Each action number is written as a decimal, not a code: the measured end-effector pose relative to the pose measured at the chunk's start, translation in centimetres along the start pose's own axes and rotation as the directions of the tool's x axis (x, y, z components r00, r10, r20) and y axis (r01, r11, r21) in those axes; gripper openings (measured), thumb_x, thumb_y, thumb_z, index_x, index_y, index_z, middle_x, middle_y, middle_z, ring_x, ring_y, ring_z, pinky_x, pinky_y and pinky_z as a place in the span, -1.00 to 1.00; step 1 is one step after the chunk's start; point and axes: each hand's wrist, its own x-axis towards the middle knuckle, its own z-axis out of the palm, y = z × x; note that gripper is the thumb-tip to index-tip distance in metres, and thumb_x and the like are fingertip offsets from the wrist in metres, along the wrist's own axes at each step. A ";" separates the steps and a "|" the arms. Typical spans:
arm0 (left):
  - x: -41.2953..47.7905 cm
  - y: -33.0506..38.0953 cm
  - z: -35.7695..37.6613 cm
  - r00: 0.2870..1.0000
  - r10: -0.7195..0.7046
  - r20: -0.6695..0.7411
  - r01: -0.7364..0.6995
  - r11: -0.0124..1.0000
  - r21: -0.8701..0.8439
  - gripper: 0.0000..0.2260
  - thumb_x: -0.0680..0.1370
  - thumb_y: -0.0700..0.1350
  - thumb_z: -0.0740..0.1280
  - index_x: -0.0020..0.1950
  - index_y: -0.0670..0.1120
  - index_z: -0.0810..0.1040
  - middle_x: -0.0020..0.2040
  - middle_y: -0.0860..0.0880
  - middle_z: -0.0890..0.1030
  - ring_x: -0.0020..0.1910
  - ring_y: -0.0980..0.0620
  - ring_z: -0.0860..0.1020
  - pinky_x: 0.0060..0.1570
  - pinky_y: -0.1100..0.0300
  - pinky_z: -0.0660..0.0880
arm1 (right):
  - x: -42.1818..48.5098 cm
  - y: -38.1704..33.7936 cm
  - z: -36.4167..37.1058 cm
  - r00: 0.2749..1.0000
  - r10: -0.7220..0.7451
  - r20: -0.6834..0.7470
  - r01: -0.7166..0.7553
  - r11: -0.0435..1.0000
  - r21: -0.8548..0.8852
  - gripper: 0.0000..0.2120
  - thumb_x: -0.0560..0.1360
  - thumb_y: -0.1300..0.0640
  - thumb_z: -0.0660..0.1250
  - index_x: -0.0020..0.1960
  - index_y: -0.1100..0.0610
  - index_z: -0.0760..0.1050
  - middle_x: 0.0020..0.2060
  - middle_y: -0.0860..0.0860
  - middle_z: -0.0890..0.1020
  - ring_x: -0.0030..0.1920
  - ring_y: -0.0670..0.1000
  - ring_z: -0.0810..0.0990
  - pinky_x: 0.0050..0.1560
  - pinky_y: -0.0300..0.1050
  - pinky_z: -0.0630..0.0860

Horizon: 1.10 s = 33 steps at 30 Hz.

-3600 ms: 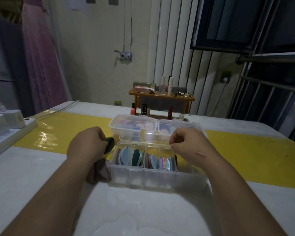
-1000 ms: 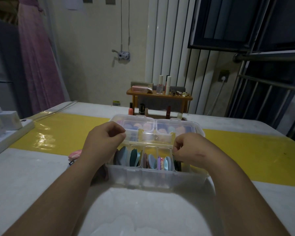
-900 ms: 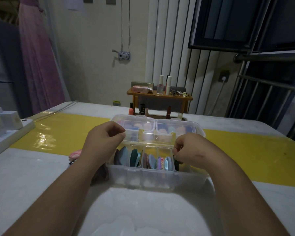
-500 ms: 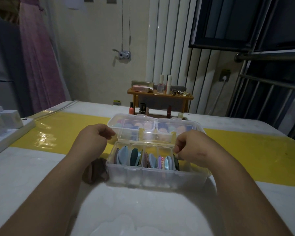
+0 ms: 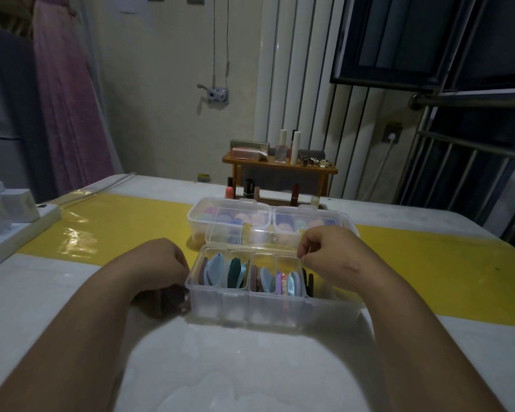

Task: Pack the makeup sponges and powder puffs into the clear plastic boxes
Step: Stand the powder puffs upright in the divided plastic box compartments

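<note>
Down from the far-left corner of the near clear box (image 5: 268, 307) comes the left hand (image 5: 158, 263), which now sits lower, against that box's left wall. White with a yellow band (image 5: 116, 230) running behind the near clear box, the bench (image 5: 220, 367) carries everything. A power strip (image 5: 15, 230) lies far to the left of the box, and a small wooden shelf (image 5: 280, 168) with cosmetics stands well behind it. Directly behind the near clear box and touching it is the far clear box (image 5: 199, 215), lid shut, with round pink, orange and blue sponges showing through. The near box's own lid (image 5: 229, 236) stands raised along its far edge. At the box's far-right corner the right hand (image 5: 330, 251) hovers with fingers curled and thumb pressed to forefinger beside the lid's end; I cannot tell whether it grips anything. The left hand's fingers curl down over dark puffs (image 5: 164, 298) lying on the bench just left of the box; whether it holds one is hidden. Inside the box, flat powder puffs (image 5: 214, 272) in blue, green, brown and lilac stand on edge in its compartments.
</note>
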 end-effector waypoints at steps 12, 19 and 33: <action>0.8 0.3 0.6 0.914 0.079 -0.399 -0.153 0.976 -0.156 -0.91 0.45 -0.15 0.48 -0.24 -0.05 0.62 -0.34 -0.01 0.65 -0.34 0.03 0.61 -0.36 0.20 0.47 | 0.3 -0.2 0.8 0.999 -0.043 -0.033 0.044 0.998 0.044 -0.80 0.50 0.24 0.29 -0.14 -0.05 0.56 -0.16 -0.06 0.61 -0.11 -0.04 0.57 -0.04 -0.05 0.62; 0.7 0.6 0.6 0.709 0.042 -0.704 -0.314 0.912 -0.263 -0.95 0.46 -0.13 0.43 -0.13 -0.04 0.59 -0.23 0.02 0.61 -0.15 -0.06 0.57 -0.13 0.05 0.51 | 0.4 -0.4 1.2 0.993 -0.095 -0.073 0.101 0.991 0.088 -0.82 0.52 0.22 0.29 -0.09 -0.05 0.57 -0.12 -0.07 0.61 -0.08 -0.06 0.57 -0.02 -0.07 0.61; -1.2 3.5 2.5 0.742 0.349 -0.572 -0.587 0.749 -0.306 -0.84 0.52 -0.26 0.40 -0.18 -0.03 0.51 -0.29 0.00 0.63 -0.28 0.03 0.64 -0.14 -0.08 0.64 | 0.3 -1.1 1.9 0.962 -0.235 -0.141 0.268 0.912 0.312 -0.86 0.57 0.15 0.31 0.00 -0.08 0.56 -0.08 -0.19 0.59 -0.11 -0.14 0.56 -0.12 -0.20 0.55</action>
